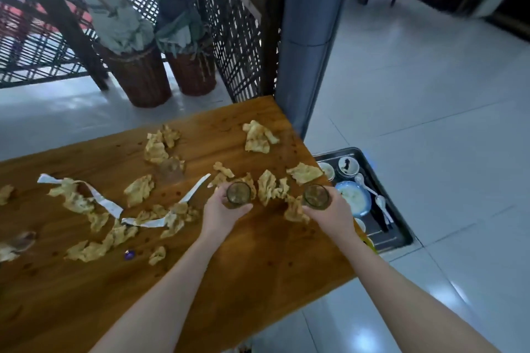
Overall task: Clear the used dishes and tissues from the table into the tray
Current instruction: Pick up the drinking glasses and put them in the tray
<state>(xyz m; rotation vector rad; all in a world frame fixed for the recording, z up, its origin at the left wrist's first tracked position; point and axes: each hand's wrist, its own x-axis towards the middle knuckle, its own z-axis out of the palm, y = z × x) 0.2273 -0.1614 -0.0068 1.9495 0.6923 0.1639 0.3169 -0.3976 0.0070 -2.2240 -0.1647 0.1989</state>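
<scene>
My left hand [222, 210] grips a clear drinking glass [238, 193] above the wooden table [258, 261]. My right hand [329, 213] grips a second glass [316, 196] near the table's right edge. Several crumpled used tissues [259, 136] lie scattered over the tabletop, along with a long white paper strip [109, 205]. A third clear glass [171, 170] stands further back among the tissues. The dark metal tray [397, 233] sits on the floor beyond the right edge, holding a blue bowl [354, 199], small bowls [348, 165] and white spoons [381, 205].
Two woven planters [137, 77] stand on the floor behind the table, next to a dark lattice screen [235, 37]. A grey pillar [309, 37] rises by the table's far right corner. A small purple object [129, 254] lies on the table. Pale floor tiles stretch to the right.
</scene>
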